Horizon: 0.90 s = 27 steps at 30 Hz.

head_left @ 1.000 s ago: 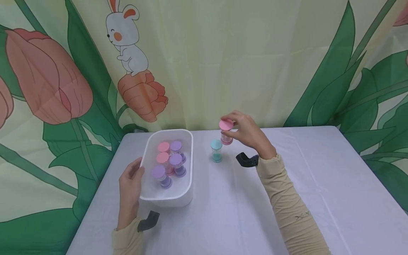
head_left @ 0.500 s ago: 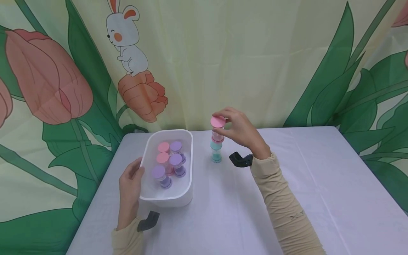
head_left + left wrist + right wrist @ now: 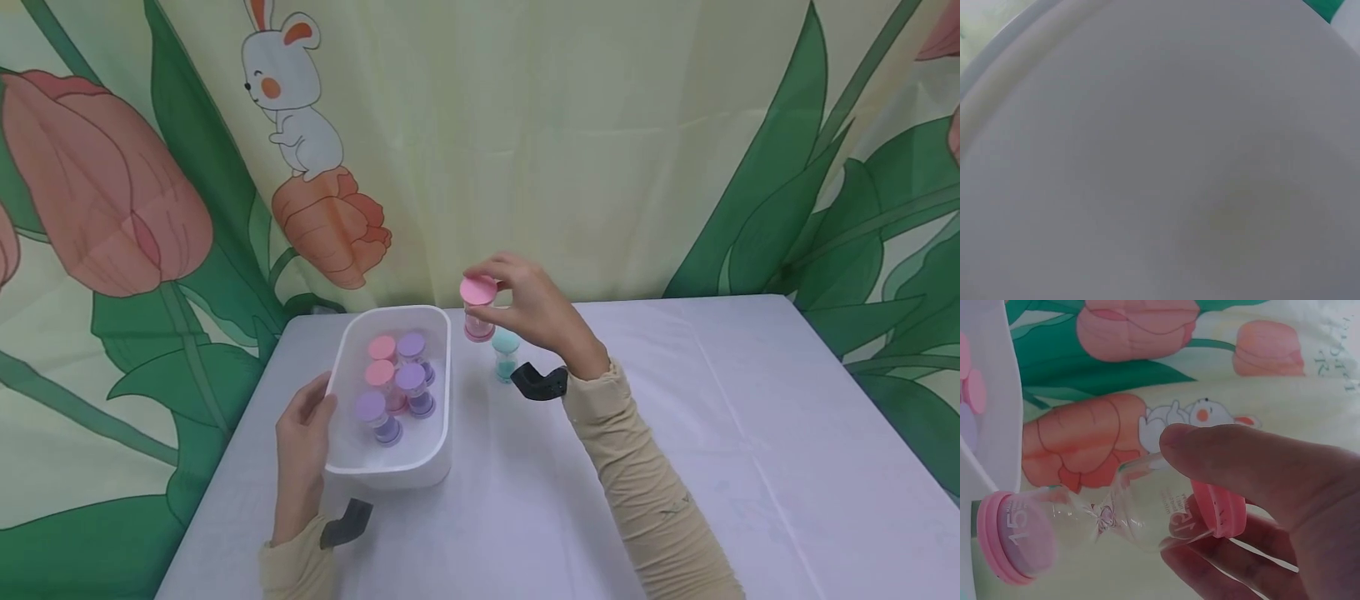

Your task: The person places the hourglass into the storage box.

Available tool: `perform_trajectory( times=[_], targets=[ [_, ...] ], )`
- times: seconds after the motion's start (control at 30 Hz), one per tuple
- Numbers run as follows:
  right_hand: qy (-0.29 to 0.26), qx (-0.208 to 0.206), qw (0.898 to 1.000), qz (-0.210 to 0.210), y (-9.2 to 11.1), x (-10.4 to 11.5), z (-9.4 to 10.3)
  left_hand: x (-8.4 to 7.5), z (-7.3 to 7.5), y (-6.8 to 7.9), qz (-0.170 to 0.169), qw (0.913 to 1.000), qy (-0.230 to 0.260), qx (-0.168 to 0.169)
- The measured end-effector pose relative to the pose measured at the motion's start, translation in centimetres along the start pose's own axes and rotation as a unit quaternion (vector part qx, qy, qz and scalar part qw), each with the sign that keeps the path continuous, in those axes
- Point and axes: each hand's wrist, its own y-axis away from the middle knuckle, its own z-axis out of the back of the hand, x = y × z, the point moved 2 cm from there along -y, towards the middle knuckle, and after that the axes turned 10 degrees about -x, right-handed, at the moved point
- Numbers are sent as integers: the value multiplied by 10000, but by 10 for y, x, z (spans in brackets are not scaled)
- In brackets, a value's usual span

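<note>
In the head view my right hand [image 3: 536, 308] pinches a pink-capped hourglass [image 3: 478, 321] between thumb and fingers, held above the table. The right wrist view shows its clear glass [image 3: 1141, 494], lying sideways in that picture, with a "15" on its end. Just right of it and lower, a teal hourglass [image 3: 506, 358] stands upright on the table. My left hand [image 3: 302, 450] holds the left side of a white plastic box [image 3: 408, 477]; some fingertips are hidden by its rim. Only the box's pale wall [image 3: 1147, 156] fills most of the left wrist view.
Inside the box stand several hourglasses, with pink caps [image 3: 380, 372] and purple caps [image 3: 371, 406]. A white cloth covers the table [image 3: 675, 400]. A printed curtain [image 3: 525, 150] hangs right behind the table's far edge.
My right hand has carried the pink hourglass leftward, from right of the teal one, over it, to its left beside the box. My left hand has stayed on the box.
</note>
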Motion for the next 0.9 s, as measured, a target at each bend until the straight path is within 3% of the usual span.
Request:
perform_trajectory(
  times=[0.37, 0.9],
  targets=[
    [-134, 78, 9993, 344, -3, 15, -15, -1, 3, 0, 16, 10000, -16, -53],
    [-564, 219, 9973, 416, -6, 31, -35, -2, 0, 0, -25, 10000, -42, -29]
  ],
)
